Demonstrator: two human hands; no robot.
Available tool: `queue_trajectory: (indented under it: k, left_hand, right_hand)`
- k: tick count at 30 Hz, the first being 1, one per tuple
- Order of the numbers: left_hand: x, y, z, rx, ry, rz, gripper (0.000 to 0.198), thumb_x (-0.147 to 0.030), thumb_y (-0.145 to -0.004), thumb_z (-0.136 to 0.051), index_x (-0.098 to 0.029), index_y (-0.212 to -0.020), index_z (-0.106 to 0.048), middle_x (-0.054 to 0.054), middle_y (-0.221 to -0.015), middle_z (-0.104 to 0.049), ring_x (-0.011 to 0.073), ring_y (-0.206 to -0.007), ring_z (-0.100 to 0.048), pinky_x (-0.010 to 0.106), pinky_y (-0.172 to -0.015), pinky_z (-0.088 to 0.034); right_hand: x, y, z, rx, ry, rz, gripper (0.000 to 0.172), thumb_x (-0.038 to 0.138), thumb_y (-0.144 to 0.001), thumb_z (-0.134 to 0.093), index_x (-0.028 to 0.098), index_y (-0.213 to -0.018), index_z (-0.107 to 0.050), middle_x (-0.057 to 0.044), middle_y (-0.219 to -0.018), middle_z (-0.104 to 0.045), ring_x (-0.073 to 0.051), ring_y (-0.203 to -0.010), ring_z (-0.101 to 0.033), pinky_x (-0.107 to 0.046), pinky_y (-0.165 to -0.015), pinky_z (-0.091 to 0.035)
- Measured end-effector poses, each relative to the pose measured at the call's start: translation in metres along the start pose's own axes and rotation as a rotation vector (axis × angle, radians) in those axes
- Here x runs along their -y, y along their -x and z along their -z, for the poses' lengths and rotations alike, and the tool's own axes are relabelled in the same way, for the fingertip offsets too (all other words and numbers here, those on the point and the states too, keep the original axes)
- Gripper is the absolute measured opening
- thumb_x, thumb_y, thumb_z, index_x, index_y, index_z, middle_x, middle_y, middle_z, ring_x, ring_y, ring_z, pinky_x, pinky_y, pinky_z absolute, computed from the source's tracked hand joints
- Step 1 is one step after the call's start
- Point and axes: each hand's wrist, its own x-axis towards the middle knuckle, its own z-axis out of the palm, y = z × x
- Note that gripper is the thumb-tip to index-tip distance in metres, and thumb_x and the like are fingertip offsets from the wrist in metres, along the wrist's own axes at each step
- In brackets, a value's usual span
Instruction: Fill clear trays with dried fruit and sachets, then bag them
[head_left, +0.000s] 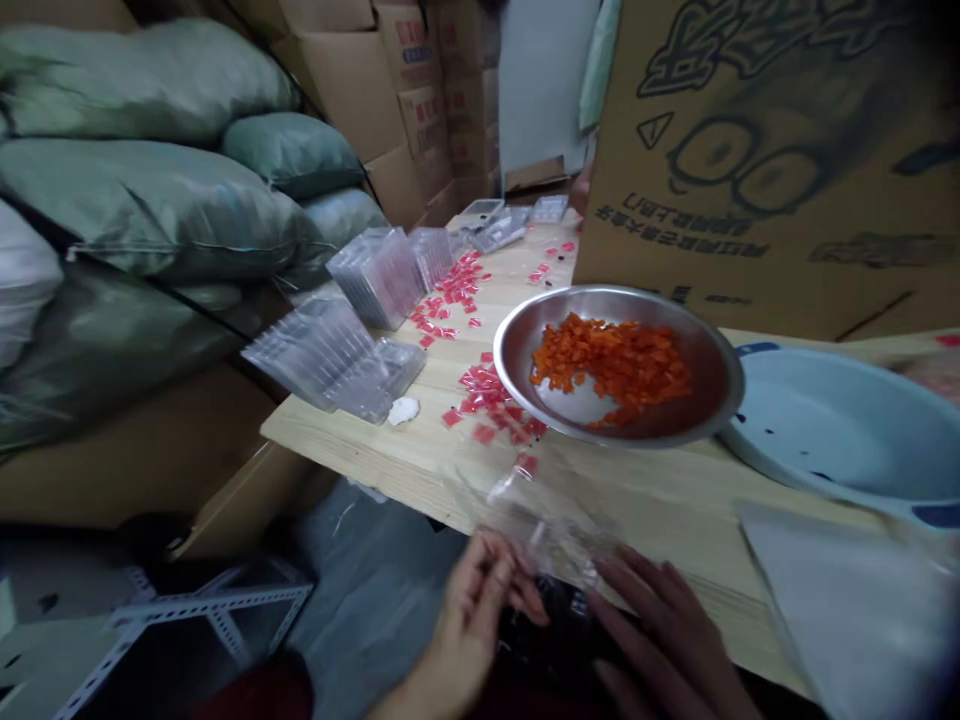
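At the near edge of a pale wooden table (420,450), my left hand (472,620) and my right hand (660,630) both pinch a clear plastic bag (540,520). The bag is crumpled and blurred; what is in it does not show. Just beyond it stands a round metal bowl (705,400) holding a heap of small orange pieces (615,365). Small red packets (491,400) lie scattered on the table to the left of the bowl.
Stacks of clear plastic trays (337,355) stand at the table's left edge. A light blue basin (840,430) sits right of the bowl, a big printed cardboard box (765,150) behind it. Green sacks (150,200) and cartons pile up at left.
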Motion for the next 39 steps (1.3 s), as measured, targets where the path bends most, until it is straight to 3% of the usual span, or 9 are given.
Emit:
queue_trajectory:
  k: [3, 7, 13, 18, 25, 28, 31, 35, 39]
  left_hand:
    - [0.043, 0.005, -0.029, 0.087, 0.102, 0.104, 0.034, -0.054, -0.100, -0.062, -0.021, -0.093, -0.059, 0.003, -0.089, -0.065, 0.0143, -0.079, -0.064, 0.027, -0.075, -0.054]
    - [0.041, -0.020, -0.006, 0.286, -0.130, 0.189, 0.033, -0.053, -0.094, -0.070, -0.020, -0.094, -0.068, 0.005, -0.091, -0.069, 0.0168, -0.079, -0.066, 0.030, -0.074, -0.056]
    - [-0.010, -0.103, 0.044, 0.085, -0.973, -0.385, 0.031, -0.036, -0.106, -0.048, -0.023, -0.112, -0.076, 0.010, -0.107, -0.078, 0.0248, -0.100, -0.071, 0.043, -0.094, -0.056]
    - [0.017, -0.177, 0.052, 0.370, -1.371, -0.605, 0.041, -0.032, -0.106, -0.052, -0.028, -0.144, -0.064, 0.008, -0.160, -0.054, 0.0353, -0.155, -0.037, 0.060, -0.123, -0.034]
    - [0.002, -0.195, 0.083, 0.129, -1.401, -0.795, 0.040, -0.030, -0.106, -0.050, -0.025, -0.144, -0.063, 0.013, -0.152, -0.062, 0.0386, -0.149, -0.046, 0.064, -0.119, -0.038]
    - [-0.036, -0.178, 0.069, -0.088, -1.147, -0.913, 0.033, -0.027, -0.103, -0.056, -0.024, -0.134, -0.066, 0.011, -0.131, -0.074, 0.0292, -0.124, -0.068, 0.048, -0.108, -0.052]
    - [-0.069, -0.174, 0.035, -0.272, -0.999, -0.922, 0.023, -0.027, -0.101, -0.060, -0.023, -0.121, -0.071, 0.006, -0.115, -0.077, 0.0236, -0.105, -0.073, 0.039, -0.098, -0.056]
    - [-0.086, -0.215, -0.013, -0.058, -0.992, -0.837, 0.020, -0.029, -0.102, -0.058, -0.022, -0.114, -0.072, 0.004, -0.108, -0.078, 0.0204, -0.096, -0.074, 0.034, -0.090, -0.057]
    - [-0.081, -0.278, -0.055, 0.250, -1.226, -0.658, 0.017, -0.022, -0.099, -0.056, -0.020, -0.101, -0.073, 0.005, -0.096, -0.079, 0.0184, -0.086, -0.073, 0.030, -0.082, -0.055]
  right_hand:
    - [0.000, 0.001, -0.025, 0.105, 0.085, -0.008, 0.071, 0.023, -0.102, -0.055, 0.033, -0.168, -0.029, -0.008, -0.162, -0.050, -0.036, -0.151, -0.044, -0.064, -0.116, -0.048]
    - [-0.028, 0.018, -0.043, 0.116, 0.148, -0.093, 0.069, 0.016, -0.105, -0.052, 0.033, -0.167, -0.029, -0.008, -0.164, -0.047, -0.033, -0.157, -0.033, -0.069, -0.120, -0.039]
    - [-0.065, 0.036, -0.035, 0.192, 0.162, -0.132, 0.057, 0.005, -0.104, -0.046, 0.030, -0.156, -0.051, -0.005, -0.162, -0.050, -0.029, -0.159, -0.028, -0.071, -0.128, -0.018]
    - [-0.071, 0.034, -0.030, 0.210, 0.107, -0.073, 0.059, 0.005, -0.104, -0.047, 0.031, -0.157, -0.050, -0.005, -0.159, -0.053, -0.027, -0.158, -0.031, -0.067, -0.130, -0.007]
    - [-0.073, 0.005, 0.058, 0.012, -0.026, -0.259, 0.049, 0.024, -0.107, -0.053, 0.033, -0.155, -0.052, -0.005, -0.155, -0.058, -0.027, -0.146, -0.052, -0.058, -0.125, -0.038]
    - [-0.121, -0.036, 0.116, -0.202, 0.077, -0.507, 0.031, 0.030, -0.105, -0.055, 0.028, -0.131, -0.072, -0.007, -0.130, -0.076, -0.027, -0.119, -0.073, -0.045, -0.103, -0.060]
    - [-0.195, -0.086, 0.142, -0.015, 0.250, -0.769, 0.023, 0.021, -0.101, -0.056, 0.018, -0.112, -0.077, -0.011, -0.117, -0.079, -0.027, -0.108, -0.075, -0.039, -0.098, -0.058]
    - [-0.274, -0.136, 0.116, 0.105, 0.250, -0.862, 0.015, 0.007, -0.092, -0.064, 0.015, -0.092, -0.077, -0.013, -0.105, -0.080, -0.024, -0.100, -0.073, -0.033, -0.094, -0.055]
    - [-0.303, -0.148, 0.079, 0.140, 0.225, -0.919, 0.013, 0.015, -0.090, -0.073, 0.018, -0.079, -0.067, -0.004, -0.085, -0.074, -0.018, -0.083, -0.069, -0.034, -0.085, -0.056]
